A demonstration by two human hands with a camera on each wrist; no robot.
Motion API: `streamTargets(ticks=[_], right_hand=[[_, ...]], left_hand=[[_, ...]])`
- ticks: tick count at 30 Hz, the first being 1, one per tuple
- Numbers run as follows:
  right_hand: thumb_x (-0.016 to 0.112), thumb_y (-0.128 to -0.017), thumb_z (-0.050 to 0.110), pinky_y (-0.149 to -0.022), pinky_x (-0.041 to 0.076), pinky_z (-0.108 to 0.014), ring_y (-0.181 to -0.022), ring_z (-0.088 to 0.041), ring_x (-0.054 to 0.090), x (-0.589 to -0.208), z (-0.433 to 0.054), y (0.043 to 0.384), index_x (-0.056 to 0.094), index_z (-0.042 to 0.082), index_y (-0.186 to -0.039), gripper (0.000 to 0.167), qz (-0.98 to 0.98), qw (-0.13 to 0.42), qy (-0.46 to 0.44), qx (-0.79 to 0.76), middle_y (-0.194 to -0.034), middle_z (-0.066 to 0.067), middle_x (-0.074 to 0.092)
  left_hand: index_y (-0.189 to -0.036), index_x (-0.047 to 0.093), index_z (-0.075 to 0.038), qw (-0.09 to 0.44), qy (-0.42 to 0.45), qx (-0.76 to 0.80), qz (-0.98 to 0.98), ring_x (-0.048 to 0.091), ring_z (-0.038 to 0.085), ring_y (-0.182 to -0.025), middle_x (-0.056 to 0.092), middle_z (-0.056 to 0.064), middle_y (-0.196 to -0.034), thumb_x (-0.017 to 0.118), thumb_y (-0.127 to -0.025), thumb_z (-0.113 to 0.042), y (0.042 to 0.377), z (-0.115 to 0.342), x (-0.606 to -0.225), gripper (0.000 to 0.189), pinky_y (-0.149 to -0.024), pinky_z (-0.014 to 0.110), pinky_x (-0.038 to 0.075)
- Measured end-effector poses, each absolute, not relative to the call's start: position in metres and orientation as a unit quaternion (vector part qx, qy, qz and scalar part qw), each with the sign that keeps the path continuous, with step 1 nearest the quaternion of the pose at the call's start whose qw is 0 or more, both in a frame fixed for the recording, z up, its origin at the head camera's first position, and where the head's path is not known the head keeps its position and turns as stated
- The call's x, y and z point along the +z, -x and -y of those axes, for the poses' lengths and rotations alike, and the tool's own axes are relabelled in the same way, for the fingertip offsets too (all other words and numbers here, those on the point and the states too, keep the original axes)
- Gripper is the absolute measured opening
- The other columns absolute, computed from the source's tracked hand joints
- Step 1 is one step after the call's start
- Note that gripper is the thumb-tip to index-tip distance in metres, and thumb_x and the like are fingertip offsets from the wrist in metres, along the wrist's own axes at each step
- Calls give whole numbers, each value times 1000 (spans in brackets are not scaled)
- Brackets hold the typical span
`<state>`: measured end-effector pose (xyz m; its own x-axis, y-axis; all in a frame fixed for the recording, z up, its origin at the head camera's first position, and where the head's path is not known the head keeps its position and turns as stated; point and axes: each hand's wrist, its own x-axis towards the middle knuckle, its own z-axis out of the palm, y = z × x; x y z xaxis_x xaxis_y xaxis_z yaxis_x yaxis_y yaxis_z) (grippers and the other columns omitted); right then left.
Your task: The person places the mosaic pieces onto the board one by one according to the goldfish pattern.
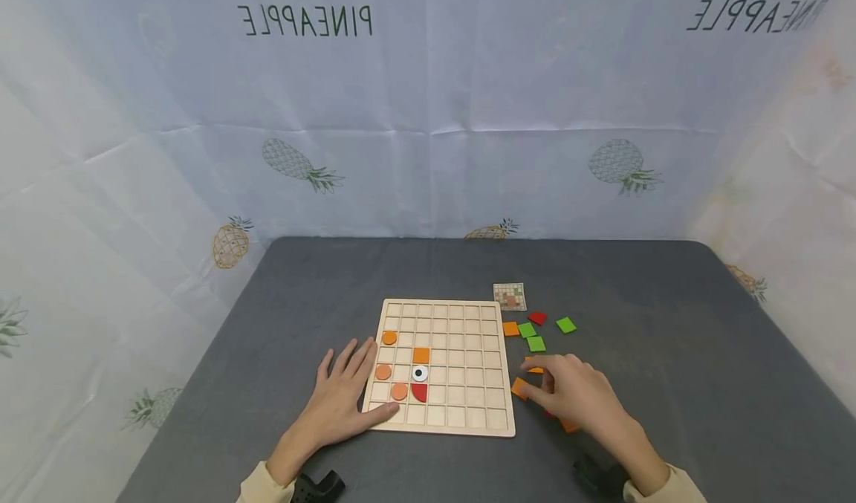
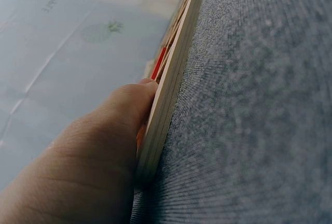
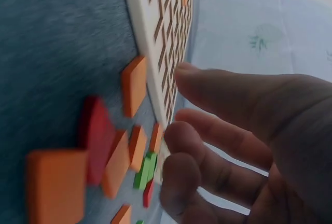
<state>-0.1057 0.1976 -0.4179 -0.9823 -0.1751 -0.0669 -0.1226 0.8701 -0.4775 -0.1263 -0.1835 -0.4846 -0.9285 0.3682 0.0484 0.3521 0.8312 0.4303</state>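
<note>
A wooden grid board point(image 1: 466, 354) lies on the table. My left hand point(image 1: 348, 399) rests at its left side, fingers spread along the edge; its thumb point(image 2: 136, 99) lies over the front rim. On the board are several orange discs point(image 1: 383, 371), an orange square tile point(image 1: 420, 355), a white eye disc point(image 1: 419, 374) and a red quarter-round tile point(image 1: 419, 393). My right hand point(image 1: 576, 391) hovers right of the board, above loose orange tiles point(image 1: 519, 388). In the right wrist view its thumb point(image 3: 218, 86) and bent fingers stand apart, with nothing visible between them.
A small pattern card point(image 1: 510, 296) lies by the board's far right corner. Green tiles point(image 1: 536, 344), a red tile point(image 1: 537, 317) and an orange tile point(image 1: 511, 329) lie beside the board. A printed curtain point(image 1: 428, 102) hangs behind the grey table point(image 1: 321, 287).
</note>
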Motion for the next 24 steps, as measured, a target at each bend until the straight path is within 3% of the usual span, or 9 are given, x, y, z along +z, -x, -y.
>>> streamTargets(ticks=[11,24], right_hand=[[97,-79,32,-53,33,-25,-57,-12,47,-424,-222,91,84,22,-106,32,-971,109,12,-214,-63,5,54],[98,-79,32,-57,35,-30,-61,-16,50,-428,-230,89,81,19,-102,31,-967,151,-13,-204,-68,2,55]], left_hand=[[-170,35,-4,22,-186,223,-957,26,49,-166,34,17,-178,69,-92,-70,126,183,-485,107,-128,79,9],[-169,36,-3,16,-187,222,-957,27,50,-165,35,19,-177,70,-92,-69,125,183,-485,107,-127,80,10]])
